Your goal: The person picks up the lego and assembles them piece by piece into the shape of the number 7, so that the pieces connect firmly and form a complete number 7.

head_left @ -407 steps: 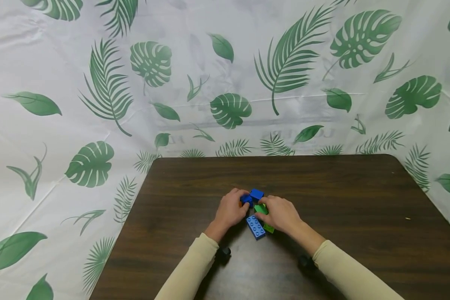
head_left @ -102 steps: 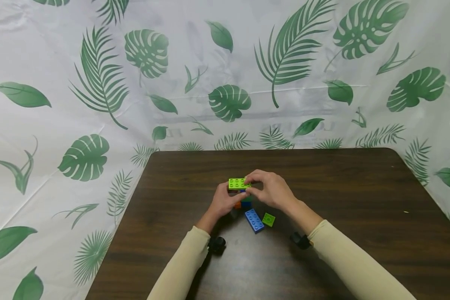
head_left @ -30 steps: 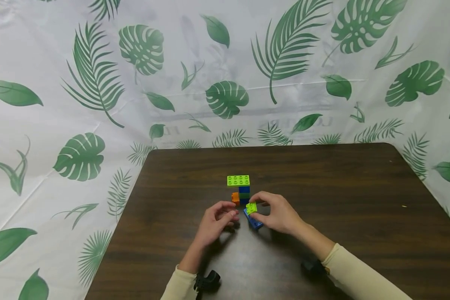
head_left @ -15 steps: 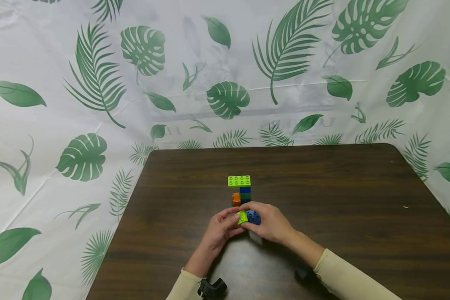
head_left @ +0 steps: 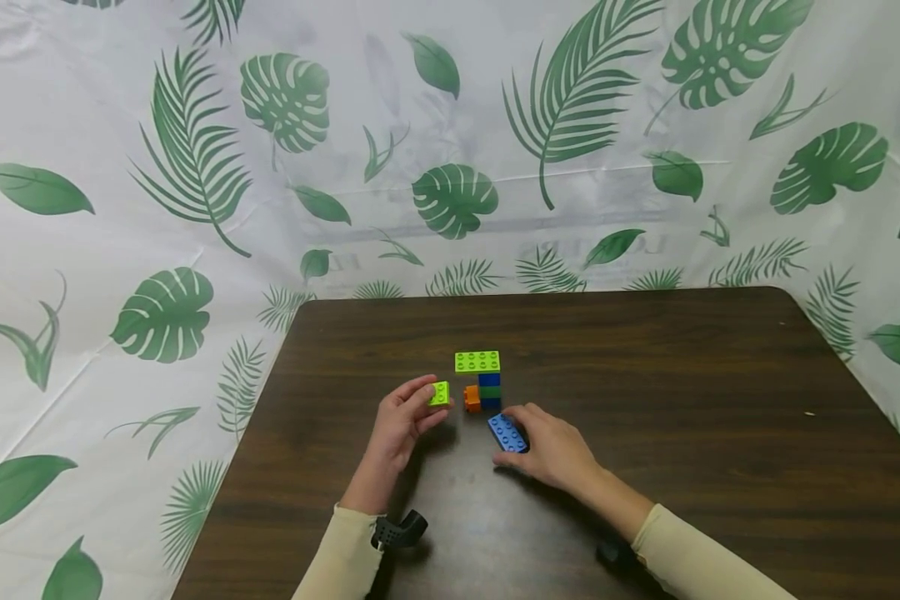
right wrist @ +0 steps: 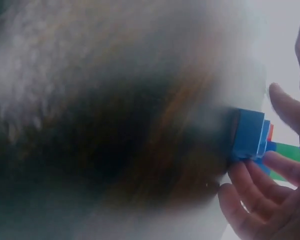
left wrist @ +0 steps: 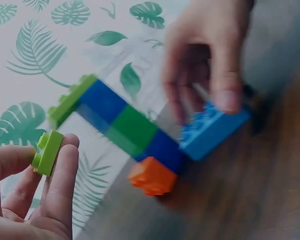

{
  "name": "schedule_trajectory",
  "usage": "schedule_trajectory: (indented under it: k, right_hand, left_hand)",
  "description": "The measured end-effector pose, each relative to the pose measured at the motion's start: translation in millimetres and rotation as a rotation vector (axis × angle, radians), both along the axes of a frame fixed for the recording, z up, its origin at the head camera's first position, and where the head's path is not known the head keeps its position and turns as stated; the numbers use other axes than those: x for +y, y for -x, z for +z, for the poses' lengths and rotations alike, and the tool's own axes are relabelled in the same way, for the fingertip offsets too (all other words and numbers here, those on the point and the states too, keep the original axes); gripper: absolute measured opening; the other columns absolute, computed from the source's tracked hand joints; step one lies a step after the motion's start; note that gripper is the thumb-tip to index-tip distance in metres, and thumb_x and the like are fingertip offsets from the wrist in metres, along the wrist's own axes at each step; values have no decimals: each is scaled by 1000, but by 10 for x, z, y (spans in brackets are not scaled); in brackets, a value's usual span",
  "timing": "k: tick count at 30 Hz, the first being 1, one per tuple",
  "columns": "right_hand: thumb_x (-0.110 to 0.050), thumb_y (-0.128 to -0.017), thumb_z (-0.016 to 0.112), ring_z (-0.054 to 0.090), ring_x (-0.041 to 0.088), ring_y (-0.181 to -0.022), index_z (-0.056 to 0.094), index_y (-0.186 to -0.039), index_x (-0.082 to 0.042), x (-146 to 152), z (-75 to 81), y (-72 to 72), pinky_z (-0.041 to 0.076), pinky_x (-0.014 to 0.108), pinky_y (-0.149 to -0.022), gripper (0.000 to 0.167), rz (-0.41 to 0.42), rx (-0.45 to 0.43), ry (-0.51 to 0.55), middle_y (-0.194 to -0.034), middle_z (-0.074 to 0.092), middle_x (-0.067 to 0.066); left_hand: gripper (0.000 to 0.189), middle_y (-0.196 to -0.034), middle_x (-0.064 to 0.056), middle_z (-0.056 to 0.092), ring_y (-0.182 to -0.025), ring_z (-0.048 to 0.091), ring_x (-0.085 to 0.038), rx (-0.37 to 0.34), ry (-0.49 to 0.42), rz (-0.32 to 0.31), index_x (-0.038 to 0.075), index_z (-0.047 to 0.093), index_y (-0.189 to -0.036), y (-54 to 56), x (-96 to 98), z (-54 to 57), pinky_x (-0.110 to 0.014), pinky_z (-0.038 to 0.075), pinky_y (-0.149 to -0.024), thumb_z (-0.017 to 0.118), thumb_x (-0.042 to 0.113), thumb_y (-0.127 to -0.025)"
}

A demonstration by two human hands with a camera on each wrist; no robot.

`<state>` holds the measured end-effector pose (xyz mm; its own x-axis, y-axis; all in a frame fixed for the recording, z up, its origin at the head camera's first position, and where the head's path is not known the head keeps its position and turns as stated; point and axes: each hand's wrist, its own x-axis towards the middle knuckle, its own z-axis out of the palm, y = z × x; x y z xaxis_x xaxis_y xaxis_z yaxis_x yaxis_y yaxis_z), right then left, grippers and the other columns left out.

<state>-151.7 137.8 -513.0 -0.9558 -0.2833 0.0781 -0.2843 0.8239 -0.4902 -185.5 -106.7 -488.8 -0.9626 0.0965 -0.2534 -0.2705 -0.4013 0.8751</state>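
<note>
My left hand pinches a small lime-green toy brick between thumb and fingers, raised left of the stack; the left wrist view shows this brick edge-on. My right hand is spread around a light-blue eight-stud brick lying on the table. In the right wrist view its fingertips meet one side of the blue brick, while the thumb stands apart. Behind them rises a stack: dark-blue brick, green brick, dark-blue brick, and a long lime-green brick on top, overhanging left. An orange brick stands at its foot.
A dark wood-grain table carries everything. Its far edge meets a white curtain with green leaf prints. Black wrist cameras, one of them the left, sit at both wrists.
The right hand first held the small lime-green brick over the blue one, then the hands met and the left took it, moving left. Earlier, the long lime-green brick was set on the stack.
</note>
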Motion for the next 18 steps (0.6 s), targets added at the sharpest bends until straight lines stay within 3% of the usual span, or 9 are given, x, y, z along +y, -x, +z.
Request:
schedule_trajectory:
  k: [4,8,13,18]
  right_hand:
    - [-46,-76,82,57,11,-81,65,-123,-21,1,-12,-13,52,37,-73,57,8,27,-38,-104,64,-2]
    - [-33,-77,83,60,10,-85,68,-118,-22,50,46,-10,53,38,-74,45,27,41,-5,-105,66,-4]
    - [-24,-81,80,60,9,-87,69,-118,-22,173,255,34,53,35,-74,38,124,57,138,-106,66,-9]
    - [-17,-84,79,59,9,-88,67,-122,-20,284,475,115,56,33,-75,40,261,145,320,-110,65,-7]
  left_hand:
    - [38,-107,-18,65,-90,72,-28,27,29,7,-5,59,-127,140,-23,145,-33,57,-77,67,13,-95]
    - [39,-111,-18,65,-90,72,-27,32,85,-16,-5,58,-128,252,-11,252,-35,56,-79,66,15,-95]
    - [33,-116,-18,64,-90,72,-26,16,131,-46,-1,63,-126,332,10,325,-32,57,-77,64,16,-97]
    - [31,-119,-18,64,-93,71,-27,5,156,-84,2,64,-124,373,32,349,-32,57,-77,62,18,-98]
